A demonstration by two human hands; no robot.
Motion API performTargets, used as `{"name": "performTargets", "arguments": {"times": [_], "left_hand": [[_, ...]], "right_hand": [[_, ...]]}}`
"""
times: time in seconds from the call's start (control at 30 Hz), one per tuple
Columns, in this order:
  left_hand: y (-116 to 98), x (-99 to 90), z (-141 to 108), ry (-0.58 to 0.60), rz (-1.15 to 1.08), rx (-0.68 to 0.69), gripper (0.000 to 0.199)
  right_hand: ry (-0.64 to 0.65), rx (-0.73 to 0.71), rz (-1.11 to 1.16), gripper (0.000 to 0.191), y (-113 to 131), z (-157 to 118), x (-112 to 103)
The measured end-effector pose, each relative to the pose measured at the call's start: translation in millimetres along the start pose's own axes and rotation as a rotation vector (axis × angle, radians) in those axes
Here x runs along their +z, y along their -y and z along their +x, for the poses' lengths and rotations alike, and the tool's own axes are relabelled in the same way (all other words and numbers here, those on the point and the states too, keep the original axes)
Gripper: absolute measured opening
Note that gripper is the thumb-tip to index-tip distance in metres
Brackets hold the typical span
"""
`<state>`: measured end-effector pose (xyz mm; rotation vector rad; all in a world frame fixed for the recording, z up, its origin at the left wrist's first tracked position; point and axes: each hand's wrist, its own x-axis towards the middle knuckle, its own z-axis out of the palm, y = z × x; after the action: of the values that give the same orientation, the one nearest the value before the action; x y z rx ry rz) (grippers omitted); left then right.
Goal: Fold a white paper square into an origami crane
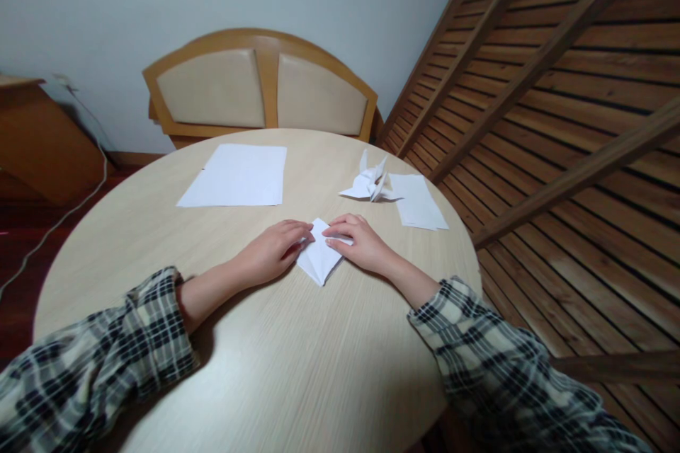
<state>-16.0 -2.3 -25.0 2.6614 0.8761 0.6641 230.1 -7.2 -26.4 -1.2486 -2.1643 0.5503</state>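
Note:
A small white folded paper (pixel 319 258), shaped like a diamond with crease lines, lies on the table between my hands, one point toward me. My left hand (pixel 273 248) has its fingers closed over the paper's left corner. On the other side, my right hand (pixel 364 244) pinches the right corner between thumb and fingers. The fingers hide both side corners. Just beyond my right hand stand folded paper cranes (pixel 369 180), white and overlapping, so I cannot tell how many.
The round wooden table (pixel 276 361) bears a stack of white paper sheets (pixel 234 175) at the far left and smaller paper sheets (pixel 417 202) at the right. A headboard-like panel (pixel 270 78) stands behind the table, and a slatted wooden wall (pixel 563 156) slopes along the right.

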Motion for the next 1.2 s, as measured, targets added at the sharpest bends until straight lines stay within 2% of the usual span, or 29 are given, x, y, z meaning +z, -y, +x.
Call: {"name": "performTargets", "arguments": {"times": [0.13,0.3,0.53,0.93,1.2], "left_hand": [[-0.7,-1.0,0.1,-0.005,0.009,-0.019,0.025],[-0.2,-4.1,-0.7,0.024,-0.014,-0.015,0.034],[0.7,-9.3,-2.6,0.056,-0.053,-0.003,0.052],[0.6,-7.7,-3.0,0.051,-0.058,-0.016,0.039],[4.5,-10.1,-5.4,0.053,-0.057,0.005,0.038]], "right_hand": [[0.054,-0.014,-0.069,0.029,4.4,-2.9,-2.1],[0.135,-0.045,-0.108,0.045,3.0,-4.8,-6.8],[0.155,-0.054,-0.080,0.046,0.6,-5.2,-9.6],[0.151,-0.062,-0.097,0.045,1.8,-4.5,-8.2],[0.212,-0.084,-0.058,0.044,4.8,-5.1,-17.6]]}}
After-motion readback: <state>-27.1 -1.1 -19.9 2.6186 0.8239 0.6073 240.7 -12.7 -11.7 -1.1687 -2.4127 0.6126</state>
